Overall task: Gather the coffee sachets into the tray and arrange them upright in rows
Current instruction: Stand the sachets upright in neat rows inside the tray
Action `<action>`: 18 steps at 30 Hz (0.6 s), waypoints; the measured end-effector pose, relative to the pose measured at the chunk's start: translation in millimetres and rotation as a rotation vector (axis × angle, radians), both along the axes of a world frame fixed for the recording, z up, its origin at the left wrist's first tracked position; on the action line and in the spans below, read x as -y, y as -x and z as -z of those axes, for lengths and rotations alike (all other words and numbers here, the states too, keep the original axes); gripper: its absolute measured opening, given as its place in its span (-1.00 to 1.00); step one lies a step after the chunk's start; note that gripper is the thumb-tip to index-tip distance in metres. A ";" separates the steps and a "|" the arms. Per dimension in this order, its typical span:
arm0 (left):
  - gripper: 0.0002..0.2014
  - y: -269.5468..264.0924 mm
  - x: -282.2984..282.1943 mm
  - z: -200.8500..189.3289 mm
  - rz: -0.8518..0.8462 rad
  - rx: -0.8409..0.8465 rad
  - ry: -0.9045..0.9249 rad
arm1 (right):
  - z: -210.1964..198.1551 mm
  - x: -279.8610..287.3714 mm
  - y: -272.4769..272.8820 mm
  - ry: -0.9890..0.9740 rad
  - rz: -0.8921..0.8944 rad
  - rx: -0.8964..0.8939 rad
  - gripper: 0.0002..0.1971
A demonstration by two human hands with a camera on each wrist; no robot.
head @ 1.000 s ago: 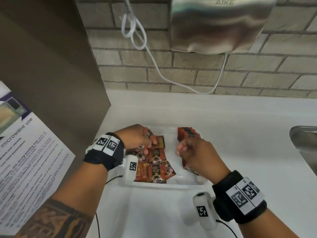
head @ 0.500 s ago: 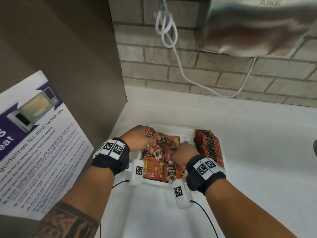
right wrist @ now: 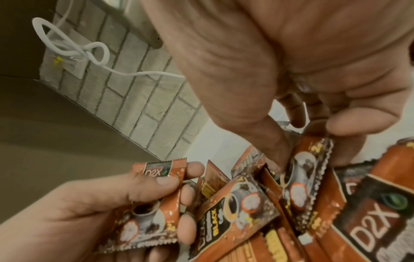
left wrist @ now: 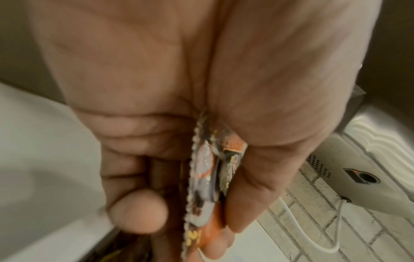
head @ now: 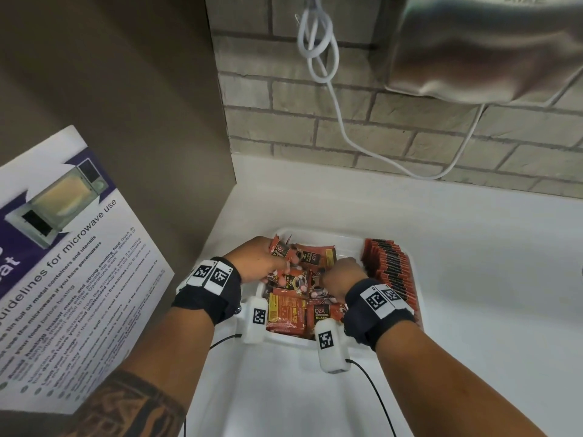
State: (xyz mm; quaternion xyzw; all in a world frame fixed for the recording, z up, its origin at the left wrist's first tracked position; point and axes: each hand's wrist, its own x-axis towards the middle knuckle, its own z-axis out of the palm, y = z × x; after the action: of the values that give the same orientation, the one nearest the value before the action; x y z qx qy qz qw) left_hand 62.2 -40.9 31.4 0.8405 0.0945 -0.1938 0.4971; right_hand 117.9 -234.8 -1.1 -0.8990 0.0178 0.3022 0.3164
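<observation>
A white tray (head: 348,237) sits on the counter against the left panel. A row of upright orange coffee sachets (head: 389,271) fills its right side. Loose sachets (head: 287,313) lie flat and jumbled in its left and middle part. My left hand (head: 263,260) hovers over the tray's far left and holds a few sachets (left wrist: 208,177) upright between thumb and fingers. In the right wrist view this held bundle (right wrist: 152,203) shows its printed front. My right hand (head: 342,274) is down in the loose pile, thumb and fingers pinching the top edge of one sachet (right wrist: 302,170).
A steel hand dryer (head: 489,42) hangs on the brick wall above, its white cable (head: 318,52) looped down the wall. A microwave-use poster (head: 63,247) is stuck to the brown panel on the left. The white counter (head: 489,294) stretches right of the tray.
My right hand has moved left from beside the upright row into the loose pile and taken a sachet. The left hand keeps its bundle. My view has shifted left and closer.
</observation>
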 end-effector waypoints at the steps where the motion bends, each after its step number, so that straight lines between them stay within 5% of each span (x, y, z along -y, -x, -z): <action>1: -0.81 -0.5 0.2 0.1 -0.001 -0.004 -0.008 | -0.4 1.0 0.2 0.001 -0.009 -0.004 -0.62; 5: -0.80 -1.2 0.2 0.1 0.028 -0.016 -0.028 | -7.4 -3.4 1.9 0.042 0.021 -0.012 -0.83; 8: -0.78 -0.6 0.5 0.9 0.088 -0.032 -0.069 | -6.2 -8.7 0.6 -0.017 0.062 -0.022 -0.71; 18: -0.71 0.4 19.3 -1.1 0.264 -0.086 -0.343 | -6.9 -8.6 0.6 -0.072 0.097 0.054 -0.80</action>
State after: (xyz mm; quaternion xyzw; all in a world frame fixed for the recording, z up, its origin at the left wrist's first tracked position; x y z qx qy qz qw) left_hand 61.8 -60.2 32.6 0.9088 0.0361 -0.2738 0.3127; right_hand 117.4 -226.2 5.8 -0.8929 0.0417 0.2628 0.3632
